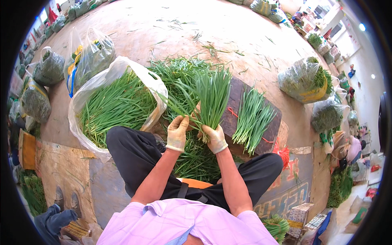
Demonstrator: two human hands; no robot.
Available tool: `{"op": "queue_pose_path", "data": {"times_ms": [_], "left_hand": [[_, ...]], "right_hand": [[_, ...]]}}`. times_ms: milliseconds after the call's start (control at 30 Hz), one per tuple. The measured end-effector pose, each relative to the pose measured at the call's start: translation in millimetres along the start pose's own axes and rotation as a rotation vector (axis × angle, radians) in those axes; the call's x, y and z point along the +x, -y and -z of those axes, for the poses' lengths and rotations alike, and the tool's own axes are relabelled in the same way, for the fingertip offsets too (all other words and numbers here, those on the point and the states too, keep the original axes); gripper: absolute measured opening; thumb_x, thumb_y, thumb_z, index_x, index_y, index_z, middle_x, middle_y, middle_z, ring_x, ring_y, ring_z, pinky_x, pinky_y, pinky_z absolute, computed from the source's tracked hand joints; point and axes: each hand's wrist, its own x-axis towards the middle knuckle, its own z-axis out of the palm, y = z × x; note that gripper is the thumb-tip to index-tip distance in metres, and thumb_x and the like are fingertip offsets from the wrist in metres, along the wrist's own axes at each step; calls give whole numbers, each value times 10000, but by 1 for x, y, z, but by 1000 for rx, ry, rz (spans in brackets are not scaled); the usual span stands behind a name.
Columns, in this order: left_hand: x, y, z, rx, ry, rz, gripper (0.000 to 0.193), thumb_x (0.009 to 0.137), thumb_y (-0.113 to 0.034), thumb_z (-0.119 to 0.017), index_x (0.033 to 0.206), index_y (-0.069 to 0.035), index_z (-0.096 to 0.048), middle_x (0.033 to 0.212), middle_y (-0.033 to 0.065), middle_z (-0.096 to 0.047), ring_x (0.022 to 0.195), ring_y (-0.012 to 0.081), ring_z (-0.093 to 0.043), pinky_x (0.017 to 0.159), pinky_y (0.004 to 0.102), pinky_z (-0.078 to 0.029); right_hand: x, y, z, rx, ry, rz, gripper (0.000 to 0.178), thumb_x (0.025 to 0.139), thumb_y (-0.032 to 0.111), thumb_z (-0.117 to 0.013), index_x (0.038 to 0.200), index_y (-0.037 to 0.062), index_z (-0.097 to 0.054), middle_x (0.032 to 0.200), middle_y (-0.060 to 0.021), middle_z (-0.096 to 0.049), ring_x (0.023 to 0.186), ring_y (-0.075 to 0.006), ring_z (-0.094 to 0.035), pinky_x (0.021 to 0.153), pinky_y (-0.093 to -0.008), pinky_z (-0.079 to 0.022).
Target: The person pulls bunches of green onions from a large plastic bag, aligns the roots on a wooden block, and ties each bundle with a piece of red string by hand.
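My right hand (214,139), in a pale glove, is closed around the base of an upright bunch of garlic chives (214,96). Just to its left, my left hand (177,132), gloved too, pinches a few thin leaves that splay out from the bunch's left side. On a dark board (271,130) to the right lies another bundle of garlic chives (254,118), with a red tie string (232,112) beside it. A loose heap of green leaves (179,69) spreads behind and below my hands. An open white plastic bag (157,83) full of chives stands at my left.
Filled clear bags (96,55) stand at the far left, and another stuffed bag (305,79) is at the right. Red string (281,153) lies by my right knee. Leaf scraps (212,49) litter the floor ahead. A person's legs (61,212) show at the lower left.
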Motion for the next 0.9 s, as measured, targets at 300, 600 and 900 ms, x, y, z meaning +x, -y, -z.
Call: {"op": "queue_pose_path", "data": {"times_ms": [300,600,900], "left_hand": [[-4,-9,-1,117,59,45,197,1006,-226,-619,1075,-45,-653,1055,94,-715,877,158,-648,768,314,-539],[-10,0,-26,113,173,-65,183,1026,-212,-588,1058,-50,-667,955,58,-724,631,83,-572,536,247,-463],[-26,-1,-18,53,279,-120,195,1024,-188,-571,1086,-32,-670,1152,143,-701,1025,234,-679,912,385,-540]], "right_hand": [[-5,-10,0,134,101,-64,407,968,144,-583,1346,4,-529,1164,-105,-652,870,-184,-653,735,-353,-572],[-9,-21,17,380,11,-32,370,963,156,-596,1297,-2,-571,1136,-116,-677,931,-217,-667,788,-358,-552],[-11,-5,0,536,-44,30,215,907,105,-634,1108,26,-628,978,-87,-681,865,-225,-679,777,-363,-564]]}}
